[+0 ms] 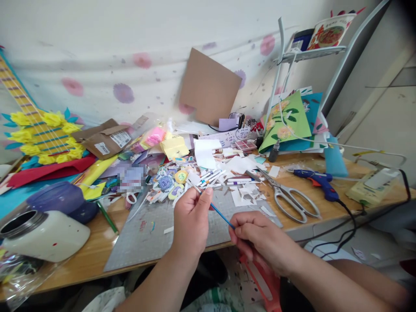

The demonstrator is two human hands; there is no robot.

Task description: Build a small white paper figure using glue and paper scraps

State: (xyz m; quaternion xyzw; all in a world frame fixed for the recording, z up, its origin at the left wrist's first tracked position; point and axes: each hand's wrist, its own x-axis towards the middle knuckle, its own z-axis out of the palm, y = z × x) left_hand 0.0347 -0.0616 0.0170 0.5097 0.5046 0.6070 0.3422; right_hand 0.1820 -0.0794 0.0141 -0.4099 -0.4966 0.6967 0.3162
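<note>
A thin blue rod with a pale tip, like a slim brush (221,214), slants between my two hands above the front edge of the grey cutting mat (143,242). My left hand (193,216) pinches it near the pale upper end, thumb on top. The lower end is in my right hand (256,234), whose fingers are curled around it. Beyond my left hand lies a heap of paper cutouts (165,182), with several pens and white scraps beside it.
Large scissors (292,199) and a blue glue gun (318,180) lie on the right. A white jar (48,236) rests on its side at left, near a green pen (107,217). A brown box (105,138) and leaning cardboard (209,86) are behind.
</note>
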